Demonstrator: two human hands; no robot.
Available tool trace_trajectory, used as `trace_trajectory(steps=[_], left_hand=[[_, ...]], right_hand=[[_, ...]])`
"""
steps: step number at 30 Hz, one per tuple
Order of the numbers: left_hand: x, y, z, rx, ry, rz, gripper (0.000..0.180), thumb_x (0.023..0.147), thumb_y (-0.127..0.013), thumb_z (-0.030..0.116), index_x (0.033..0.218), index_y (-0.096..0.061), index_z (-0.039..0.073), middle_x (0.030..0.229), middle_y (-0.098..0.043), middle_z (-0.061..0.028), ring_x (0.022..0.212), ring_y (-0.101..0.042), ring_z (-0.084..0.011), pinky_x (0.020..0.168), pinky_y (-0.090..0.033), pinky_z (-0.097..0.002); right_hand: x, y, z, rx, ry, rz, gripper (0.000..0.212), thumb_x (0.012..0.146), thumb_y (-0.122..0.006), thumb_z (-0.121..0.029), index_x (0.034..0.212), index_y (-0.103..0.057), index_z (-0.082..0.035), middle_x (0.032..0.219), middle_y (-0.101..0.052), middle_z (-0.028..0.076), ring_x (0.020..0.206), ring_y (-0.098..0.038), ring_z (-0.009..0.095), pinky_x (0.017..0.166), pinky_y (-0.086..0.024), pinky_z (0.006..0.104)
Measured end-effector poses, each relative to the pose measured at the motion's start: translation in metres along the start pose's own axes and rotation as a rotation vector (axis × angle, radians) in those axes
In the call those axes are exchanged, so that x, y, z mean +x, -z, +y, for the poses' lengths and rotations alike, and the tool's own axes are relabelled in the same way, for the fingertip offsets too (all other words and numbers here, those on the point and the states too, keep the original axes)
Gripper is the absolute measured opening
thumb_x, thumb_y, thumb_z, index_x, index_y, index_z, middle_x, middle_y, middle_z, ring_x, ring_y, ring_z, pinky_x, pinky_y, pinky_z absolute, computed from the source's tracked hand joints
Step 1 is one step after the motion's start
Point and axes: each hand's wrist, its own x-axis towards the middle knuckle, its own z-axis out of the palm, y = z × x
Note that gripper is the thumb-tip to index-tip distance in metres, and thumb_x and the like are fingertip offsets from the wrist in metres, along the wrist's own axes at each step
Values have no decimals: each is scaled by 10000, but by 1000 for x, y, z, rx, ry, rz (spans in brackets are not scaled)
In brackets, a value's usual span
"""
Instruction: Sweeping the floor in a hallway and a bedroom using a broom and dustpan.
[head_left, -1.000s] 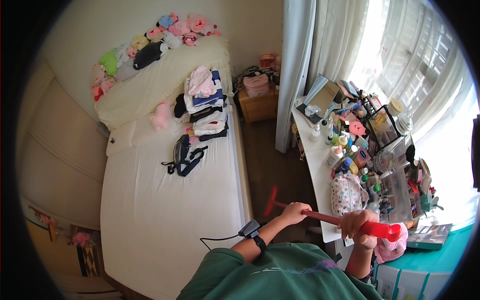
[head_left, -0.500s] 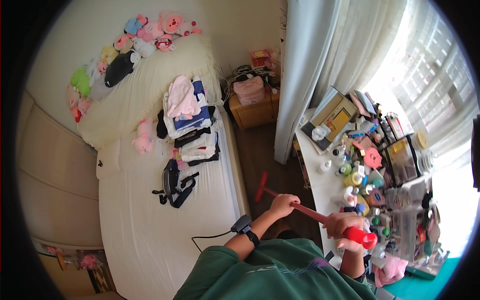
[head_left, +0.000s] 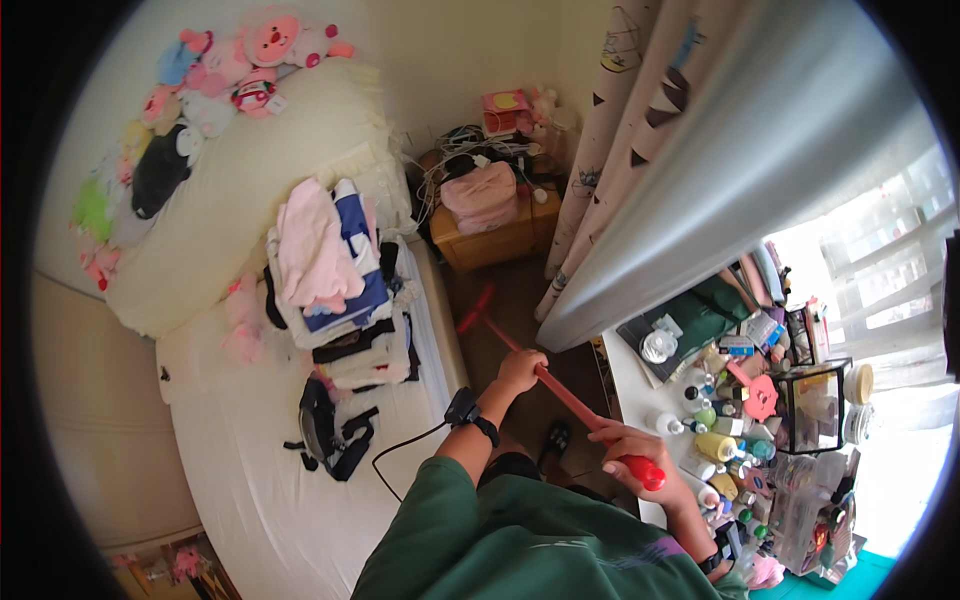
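I hold a red pole with a narrow bar across its far end, like a floor broom or squeegee; its exact kind cannot be made out. My left hand is closed round the middle of the pole. Farther up, near the red grip end, my right hand is wrapped round it. The bar head is down at the dark floor, between the bed's side and the curtain. A dark device with a cable is strapped to my left wrist.
The bed on the left bears folded clothes, a black waist bag and plush toys. A wooden nightstand stands ahead. Right are a long curtain and a white desk crowded with bottles. A dark slipper shows below.
The view has shifted toward the nightstand and curtain. The bar head has moved forward, nearer the nightstand, and both hands have gone forward and left with the pole.
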Motion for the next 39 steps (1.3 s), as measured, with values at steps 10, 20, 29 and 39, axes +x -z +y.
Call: trace_trajectory(steps=[10, 20, 29, 39], left_hand=[[67, -20, -71, -68, -99, -187, 85, 784, -702, 219, 800, -702, 136, 821, -684, -82, 855, -648, -301, 755, -516, -445], [94, 23, 56, -158, -276, -428, 124, 783, -621, 161, 879, -689, 199, 777, -676, -46, 850, -641, -265, 820, -465, -467], [176, -18, -68, -107, -342, -232, 65, 738, -667, 127, 790, -644, 157, 789, -655, -48, 826, -647, -290, 707, -499, -418], [118, -21, 24, -226, -495, -634, 92, 733, -669, 115, 780, -703, 186, 790, -684, -63, 827, -659, -285, 717, -503, -431]], right_hand=[[87, -26, 24, -46, -294, 286, 109, 823, -679, -22, 782, -609, 52, 1005, -682, 224, 1161, -600, 417, 1100, -374, 506], [80, 11, -90, -145, -283, 639, 415, 852, -681, -363, 652, -609, -6, 846, -698, 230, 877, -696, 347, 968, -492, 550], [132, -46, 16, -214, -357, 517, 116, 813, -715, -59, 841, -639, 25, 1070, -685, 222, 1183, -592, 412, 1069, -416, 476], [95, -35, -82, -109, -419, 594, 252, 955, -600, -208, 944, -643, 41, 1104, -656, 271, 1163, -598, 382, 1066, -386, 541]])
